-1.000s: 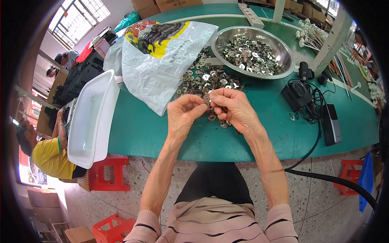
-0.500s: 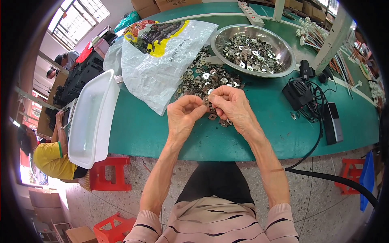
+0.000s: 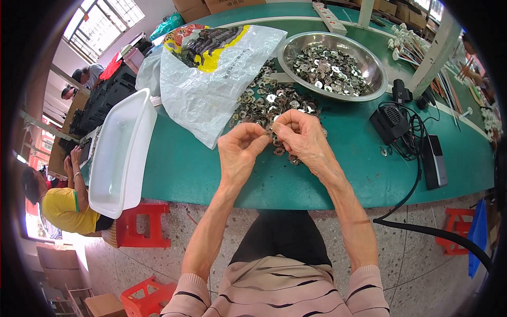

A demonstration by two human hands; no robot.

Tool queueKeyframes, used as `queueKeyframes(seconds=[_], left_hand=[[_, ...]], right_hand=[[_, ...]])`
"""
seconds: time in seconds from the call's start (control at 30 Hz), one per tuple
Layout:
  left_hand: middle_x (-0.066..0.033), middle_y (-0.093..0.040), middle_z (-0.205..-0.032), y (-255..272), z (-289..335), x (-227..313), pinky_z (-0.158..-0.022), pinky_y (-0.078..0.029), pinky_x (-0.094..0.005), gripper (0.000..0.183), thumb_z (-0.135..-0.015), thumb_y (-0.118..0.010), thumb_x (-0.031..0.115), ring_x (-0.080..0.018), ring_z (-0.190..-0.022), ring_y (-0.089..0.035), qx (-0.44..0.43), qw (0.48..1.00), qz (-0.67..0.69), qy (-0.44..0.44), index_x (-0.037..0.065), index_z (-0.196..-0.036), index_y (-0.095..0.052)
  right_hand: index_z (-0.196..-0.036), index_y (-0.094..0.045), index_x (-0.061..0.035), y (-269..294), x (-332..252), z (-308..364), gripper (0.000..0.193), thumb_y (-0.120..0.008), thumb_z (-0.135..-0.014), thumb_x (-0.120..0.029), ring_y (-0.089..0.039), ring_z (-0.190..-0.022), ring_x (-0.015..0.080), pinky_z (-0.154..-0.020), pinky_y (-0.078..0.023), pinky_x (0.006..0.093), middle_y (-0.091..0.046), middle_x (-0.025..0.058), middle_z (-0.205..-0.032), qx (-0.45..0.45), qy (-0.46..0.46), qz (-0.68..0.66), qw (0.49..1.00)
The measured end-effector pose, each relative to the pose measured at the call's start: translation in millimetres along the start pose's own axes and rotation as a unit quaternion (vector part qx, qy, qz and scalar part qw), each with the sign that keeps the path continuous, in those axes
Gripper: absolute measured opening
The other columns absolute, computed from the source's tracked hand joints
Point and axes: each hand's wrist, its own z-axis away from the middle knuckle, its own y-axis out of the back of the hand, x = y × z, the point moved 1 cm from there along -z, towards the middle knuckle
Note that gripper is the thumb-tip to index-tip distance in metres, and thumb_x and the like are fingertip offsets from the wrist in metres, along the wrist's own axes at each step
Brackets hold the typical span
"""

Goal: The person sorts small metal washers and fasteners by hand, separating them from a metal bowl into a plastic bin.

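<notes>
Bare fingertips meet over a heap of metal: the left hand (image 3: 242,153) presses thumb and forefinger almost together at a small metal disc (image 3: 270,132), while the right hand (image 3: 303,140), its fingers curled inward, closes in at the same spot; whether it grips a disc of its own cannot be told. Directly beneath and just beyond both hands spreads a loose pile of discs (image 3: 285,100), thin, shiny and notched, too many to count, on a smooth green tabletop (image 3: 185,174). Beyond the right hand, one round, polished steel bowl (image 3: 374,67) holds a further mass of them. Beyond the left, one crinkled white plastic bag (image 3: 206,100) with a yellow, red and dark print lies beside the pile. Farther left stands one deep, smooth white plastic tub (image 3: 133,164) with rounded corners. To the right sit two black boxes, one vented (image 3: 389,122) and one slim and oblong (image 3: 434,161), with coiled black cable (image 3: 414,132) beside them. Three red plastic stools (image 3: 153,210) stand on the speckled floor (image 3: 391,253), and a person in a yellow shirt (image 3: 66,208) works at far left.
</notes>
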Motion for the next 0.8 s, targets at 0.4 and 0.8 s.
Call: queueKeyframes(seconds=[0.4, 0.8], left_hand=[[-0.0067, -0.063, -0.074, 7.5, -4.8, -0.1, -0.063, -0.045, -0.0202, 0.011, -0.075, -0.065, -0.002, -0.012, -0.067, -0.06, -0.065, 0.975, 0.185, 0.101, -0.002, -0.084, -0.06], [-0.0072, -0.064, -0.075, 6.8, -5.7, -3.4, -0.061, -0.045, -0.0204, 0.013, -0.075, -0.066, 0.001, -0.0121, -0.067, -0.06, -0.097, 0.959, 0.231, 0.133, 0.0, -0.087, -0.059]], right_hand=[[-0.083, -0.058, 0.0009, 0.2, 4.7, -4.2, 0.014, -0.057, -0.081, -0.013, -0.054, -0.058, 0.0077, -0.047, -0.046, 0.0241, -0.059, 0.0035, -0.068, -0.012, 0.065, 0.045, 0.997], [-0.084, -0.06, 0.0011, 3.4, 3.6, -0.3, 0.015, -0.057, -0.08, -0.013, -0.052, -0.056, 0.0075, -0.047, -0.044, 0.023, -0.059, 0.0032, -0.068, 0.003, 0.009, 0.019, 1.0]])
